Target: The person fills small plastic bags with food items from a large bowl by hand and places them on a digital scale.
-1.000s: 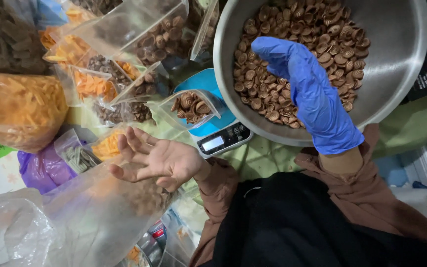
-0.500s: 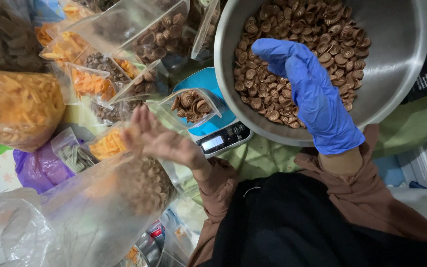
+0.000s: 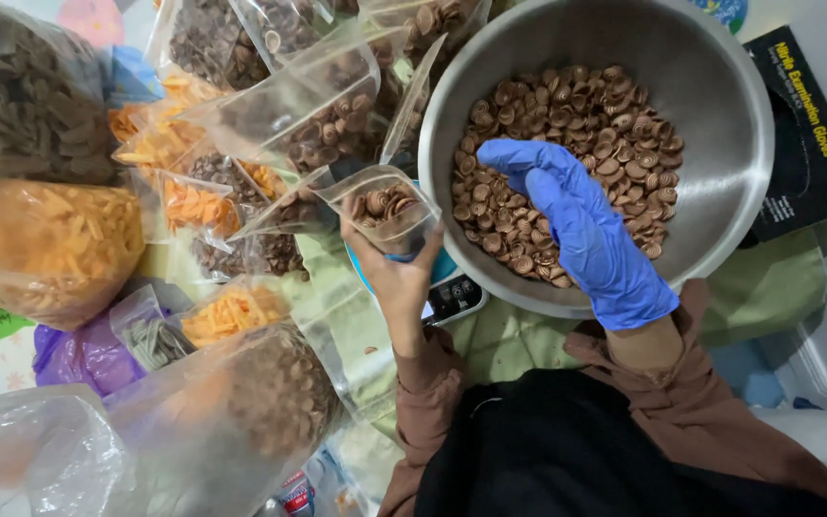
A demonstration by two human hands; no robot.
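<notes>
Left hand point(image 3: 396, 273) grips small clear bag point(image 3: 382, 206); gloved right hand point(image 3: 567, 215), fingers curled among spiral snacks point(image 3: 614, 115) at 3 o'clock; a tilted bag could spill.

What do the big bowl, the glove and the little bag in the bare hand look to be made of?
Bowl: likely stainless steel, a brushed grey wall with soft reflections. Glove on the right hand: thin blue rubbery material, probably nitrile or latex, wrinkled and snug. Bag held by the left hand: clear glossy plastic film, with the brown spiral snacks showing through.
</notes>
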